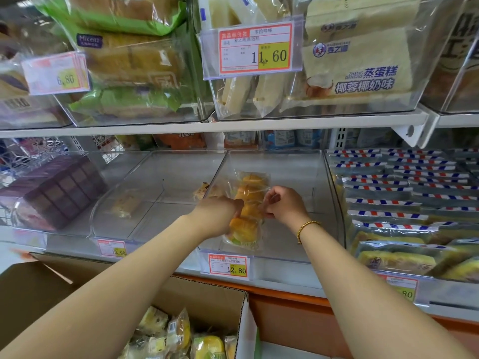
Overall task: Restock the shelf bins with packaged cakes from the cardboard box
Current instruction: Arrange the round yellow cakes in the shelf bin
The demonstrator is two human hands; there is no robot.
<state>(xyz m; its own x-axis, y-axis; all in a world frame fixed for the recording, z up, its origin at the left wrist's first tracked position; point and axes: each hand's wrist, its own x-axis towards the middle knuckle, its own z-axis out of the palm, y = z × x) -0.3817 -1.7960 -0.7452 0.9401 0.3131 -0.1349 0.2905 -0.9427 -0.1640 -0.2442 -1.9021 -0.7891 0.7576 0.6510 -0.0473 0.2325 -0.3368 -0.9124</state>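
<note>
Store shelves [233, 124] fill the frame, lined with clear bins of wrapped bread. In the centre bin [298, 177], above the 12.80 tag [228, 266], a cake pack [250, 193] sits between my hands. My left hand [220, 213] grips its left side, fingers curled round it. My right hand [283, 202] pinches the wrapper's right edge. At the bottom of the frame the open box [207, 299] holds more packs [178, 330].
</note>
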